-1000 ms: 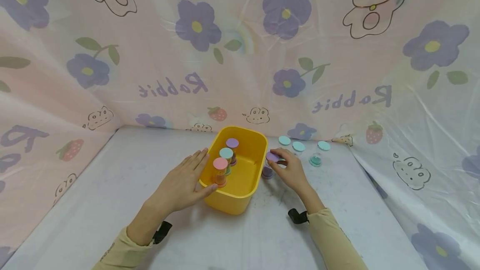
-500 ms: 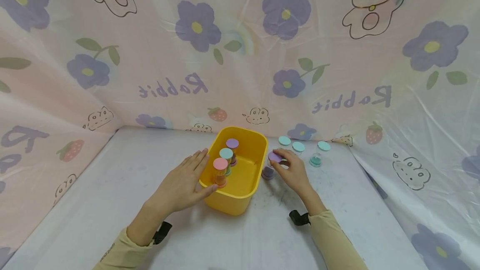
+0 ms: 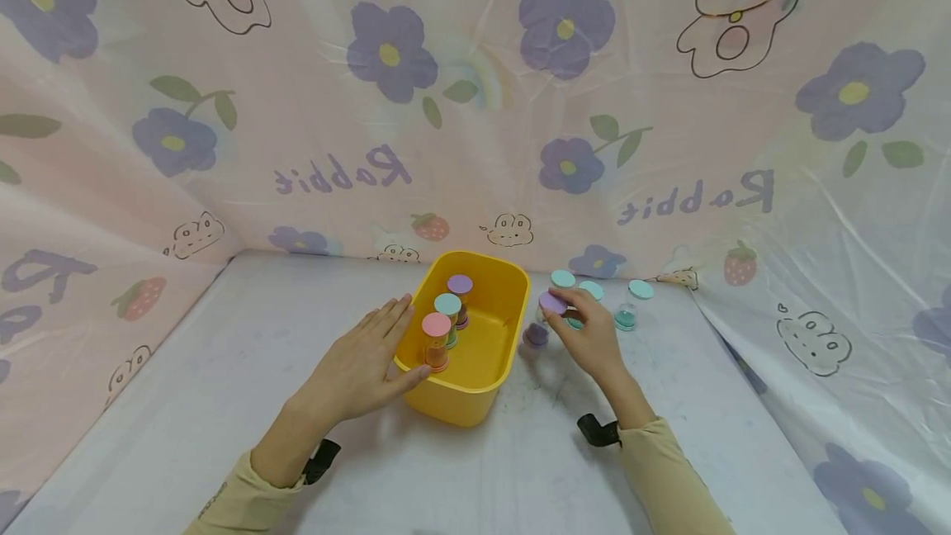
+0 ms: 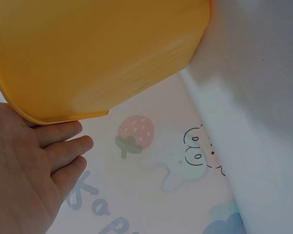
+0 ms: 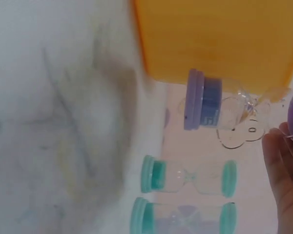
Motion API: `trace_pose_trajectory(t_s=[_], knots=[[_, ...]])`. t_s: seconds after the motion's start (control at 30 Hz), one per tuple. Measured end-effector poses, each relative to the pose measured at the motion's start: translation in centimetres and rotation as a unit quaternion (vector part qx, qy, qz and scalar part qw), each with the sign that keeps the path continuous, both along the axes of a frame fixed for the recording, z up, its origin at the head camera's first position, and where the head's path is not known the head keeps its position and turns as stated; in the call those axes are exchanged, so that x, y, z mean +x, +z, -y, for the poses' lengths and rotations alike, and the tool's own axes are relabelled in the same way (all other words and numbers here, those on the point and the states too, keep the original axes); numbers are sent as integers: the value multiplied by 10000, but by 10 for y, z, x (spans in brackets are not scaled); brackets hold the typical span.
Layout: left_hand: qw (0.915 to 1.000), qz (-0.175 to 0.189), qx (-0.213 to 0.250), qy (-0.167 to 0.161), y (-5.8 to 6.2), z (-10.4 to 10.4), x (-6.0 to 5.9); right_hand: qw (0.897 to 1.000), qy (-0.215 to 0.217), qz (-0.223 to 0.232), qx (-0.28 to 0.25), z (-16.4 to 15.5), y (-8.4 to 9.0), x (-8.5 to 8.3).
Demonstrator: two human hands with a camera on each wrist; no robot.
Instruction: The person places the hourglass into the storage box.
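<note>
My right hand (image 3: 590, 337) pinches the lid of a purple-capped sand timer (image 3: 537, 335) just right of the yellow bin (image 3: 475, 407). In the right wrist view, purple sand shows at the timer's bottom end. Its base sits farther from the tabletop than those of the teal sand timers (image 5: 193, 178) beside it. With fingers straight, my left hand (image 3: 364, 362) rests against the bin's left rim, its thumb along the near edge. Inside the bin, a pink (image 3: 437, 325), a teal (image 3: 448, 305) and a purple sand timer (image 3: 460, 284) stand in a row along the left wall.
Behind the right hand, two teal-capped timers (image 3: 563, 279) are partly hidden. Another teal timer (image 3: 626, 318) stands farther right. A printed bunny-and-flower curtain (image 3: 475, 106) rises behind and at both sides of the white tabletop (image 3: 416, 477).
My right hand has moved slightly right and away from me, carrying the purple sand timer from beside the bin's wall. The left hand and the bin stay put.
</note>
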State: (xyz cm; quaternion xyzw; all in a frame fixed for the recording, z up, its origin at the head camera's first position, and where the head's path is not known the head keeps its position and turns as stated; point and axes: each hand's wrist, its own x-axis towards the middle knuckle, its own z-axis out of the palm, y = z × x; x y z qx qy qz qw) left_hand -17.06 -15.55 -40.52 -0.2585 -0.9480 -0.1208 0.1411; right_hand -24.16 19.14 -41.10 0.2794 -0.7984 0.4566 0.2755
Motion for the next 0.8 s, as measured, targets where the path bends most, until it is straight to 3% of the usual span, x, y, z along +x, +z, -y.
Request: trace_pose_trajectory(t_s=[0.4,0.8], knots=[[10000,89,12,3,1,0,2,9991,25,-294,-296,2,27,8],[10000,57,29,-10,1,1,2,9947,-42,-967,-341,6,49,10]])
